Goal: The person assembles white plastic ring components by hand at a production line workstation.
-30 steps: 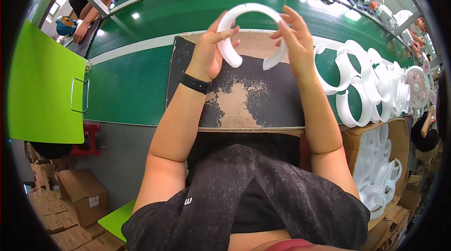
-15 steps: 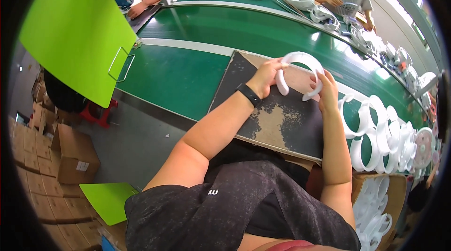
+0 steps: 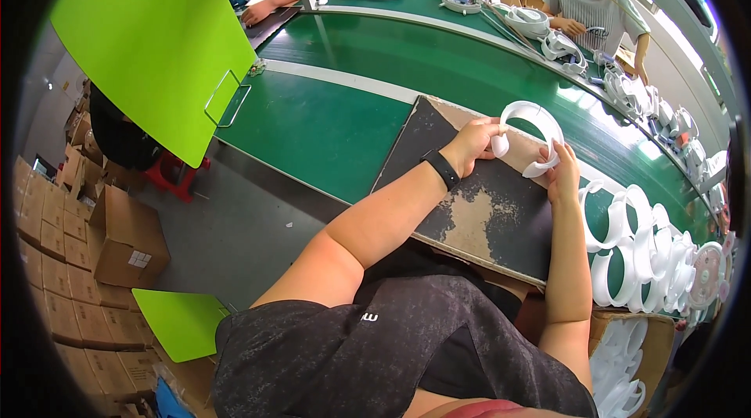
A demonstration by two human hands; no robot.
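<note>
Both of my hands hold a white C-shaped plastic ring [image 3: 535, 111] above a dark, worn board [image 3: 516, 211]. My left hand [image 3: 475, 144], below a black wristband, pinches the ring's left end. Against its right side, my right hand [image 3: 565, 175] has its fingers closed around the edge. The gap in the ring points toward me. Beneath the ring, the board's dark surface has rubbed away in pale brown patches.
More white rings [image 3: 618, 218] stand in rows to the right, above an open carton [image 3: 661, 340] of white parts. A green conveyor belt [image 3: 375, 46] runs beyond the board. Two people work across it. A lime-green panel [image 3: 149, 50] rises at left, above stacked cartons [image 3: 70, 261].
The whole view has shifted, so the scene sits further right and lower. The ring has tilted a little in my hands, and both hands keep hold of it.
</note>
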